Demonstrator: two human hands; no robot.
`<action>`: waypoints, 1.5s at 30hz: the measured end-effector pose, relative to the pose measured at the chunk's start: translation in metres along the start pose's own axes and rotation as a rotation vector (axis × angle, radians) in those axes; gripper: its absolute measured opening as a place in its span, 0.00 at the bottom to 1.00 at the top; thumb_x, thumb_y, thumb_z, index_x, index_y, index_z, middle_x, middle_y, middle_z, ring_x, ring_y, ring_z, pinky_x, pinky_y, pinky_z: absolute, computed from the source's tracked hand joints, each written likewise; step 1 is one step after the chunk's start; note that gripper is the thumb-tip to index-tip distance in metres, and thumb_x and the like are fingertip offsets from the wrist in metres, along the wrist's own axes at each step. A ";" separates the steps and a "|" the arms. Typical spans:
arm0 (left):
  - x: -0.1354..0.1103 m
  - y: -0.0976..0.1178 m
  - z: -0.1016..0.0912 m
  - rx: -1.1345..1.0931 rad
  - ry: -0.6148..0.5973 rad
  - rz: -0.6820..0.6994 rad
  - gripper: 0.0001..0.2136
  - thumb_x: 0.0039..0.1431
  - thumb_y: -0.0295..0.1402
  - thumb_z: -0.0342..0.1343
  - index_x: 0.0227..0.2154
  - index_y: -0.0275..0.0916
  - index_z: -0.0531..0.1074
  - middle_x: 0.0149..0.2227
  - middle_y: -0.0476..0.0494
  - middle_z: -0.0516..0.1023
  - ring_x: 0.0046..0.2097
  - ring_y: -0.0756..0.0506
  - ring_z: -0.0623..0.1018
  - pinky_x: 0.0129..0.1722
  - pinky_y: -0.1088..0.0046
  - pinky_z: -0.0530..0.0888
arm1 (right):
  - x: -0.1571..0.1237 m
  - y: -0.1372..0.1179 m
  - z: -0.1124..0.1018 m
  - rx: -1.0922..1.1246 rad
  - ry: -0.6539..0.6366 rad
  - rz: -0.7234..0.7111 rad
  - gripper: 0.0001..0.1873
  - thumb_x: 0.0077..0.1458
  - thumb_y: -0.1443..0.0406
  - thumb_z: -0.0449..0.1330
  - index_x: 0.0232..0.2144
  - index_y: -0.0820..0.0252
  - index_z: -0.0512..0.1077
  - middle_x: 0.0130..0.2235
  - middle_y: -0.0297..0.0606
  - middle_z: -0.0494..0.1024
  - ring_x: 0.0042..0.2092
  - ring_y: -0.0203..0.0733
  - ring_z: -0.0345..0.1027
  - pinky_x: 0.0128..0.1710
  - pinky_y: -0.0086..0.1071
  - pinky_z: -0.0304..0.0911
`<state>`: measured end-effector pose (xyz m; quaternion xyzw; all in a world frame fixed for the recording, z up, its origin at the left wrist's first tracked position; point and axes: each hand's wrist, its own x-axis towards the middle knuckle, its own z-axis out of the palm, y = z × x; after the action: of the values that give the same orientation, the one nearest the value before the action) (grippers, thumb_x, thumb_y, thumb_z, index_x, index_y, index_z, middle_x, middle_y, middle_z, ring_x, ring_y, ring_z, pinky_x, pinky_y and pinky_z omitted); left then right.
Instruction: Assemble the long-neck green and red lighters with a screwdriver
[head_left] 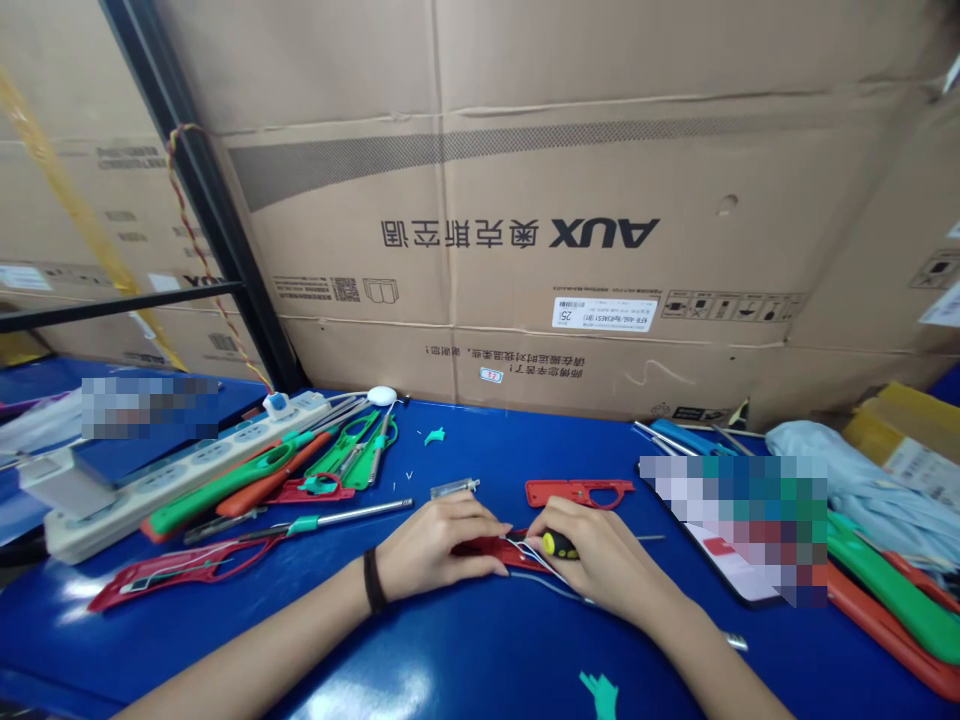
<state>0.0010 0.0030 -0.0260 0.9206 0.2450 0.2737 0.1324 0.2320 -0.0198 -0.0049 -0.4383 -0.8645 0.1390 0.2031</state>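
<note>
Close work here, and the red casing (517,556) was right at the middle of the blue table (465,660)!
The left hand (450,537) gripped its left end, fingers narrow; the right hand (596,555) held a yellow-and-black screwdriver (553,544), fingertips by the white wires (537,553).

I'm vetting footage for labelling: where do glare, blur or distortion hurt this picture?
Head view: white glare on the blue table, low down; head view: pixel blocks hide part of the flat device at right; head view: the black post slants, perhaps from lens stretch; head view: the red casing by the left hand looks slightly soft.
</note>
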 end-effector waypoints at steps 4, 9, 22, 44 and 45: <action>0.000 0.002 0.000 0.025 -0.015 -0.007 0.15 0.58 0.40 0.57 0.44 0.37 0.74 0.40 0.41 0.78 0.40 0.47 0.78 0.44 0.73 0.73 | 0.001 0.000 0.000 -0.006 0.003 0.012 0.06 0.56 0.68 0.56 0.32 0.54 0.73 0.34 0.32 0.76 0.34 0.38 0.71 0.31 0.26 0.59; 0.002 0.005 -0.002 0.122 -0.035 -0.011 0.16 0.59 0.42 0.55 0.44 0.38 0.74 0.39 0.42 0.77 0.39 0.47 0.77 0.41 0.73 0.73 | 0.003 0.001 0.000 0.014 0.041 0.046 0.05 0.56 0.65 0.57 0.32 0.53 0.74 0.34 0.32 0.77 0.36 0.39 0.72 0.34 0.28 0.61; -0.001 0.000 0.003 0.223 0.036 0.064 0.20 0.61 0.46 0.49 0.45 0.36 0.73 0.36 0.42 0.78 0.37 0.47 0.78 0.40 0.73 0.74 | 0.005 0.004 0.003 -0.028 0.014 0.036 0.06 0.55 0.68 0.57 0.35 0.55 0.74 0.37 0.34 0.78 0.38 0.41 0.72 0.35 0.29 0.60; 0.000 0.001 0.003 0.095 0.029 0.019 0.15 0.58 0.41 0.57 0.43 0.37 0.75 0.37 0.44 0.78 0.37 0.48 0.78 0.38 0.76 0.73 | 0.003 0.004 0.001 -0.033 -0.016 0.019 0.08 0.56 0.69 0.56 0.36 0.55 0.74 0.38 0.34 0.78 0.40 0.42 0.72 0.37 0.30 0.62; 0.000 0.002 0.003 0.091 0.033 0.015 0.16 0.58 0.42 0.57 0.43 0.37 0.75 0.37 0.44 0.79 0.37 0.48 0.78 0.38 0.76 0.73 | 0.002 0.004 0.001 -0.036 -0.016 0.012 0.08 0.55 0.70 0.56 0.36 0.55 0.74 0.37 0.34 0.78 0.40 0.41 0.72 0.37 0.30 0.62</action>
<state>0.0037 0.0012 -0.0280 0.9229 0.2524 0.2783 0.0846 0.2329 -0.0157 -0.0069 -0.4459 -0.8658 0.1281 0.1876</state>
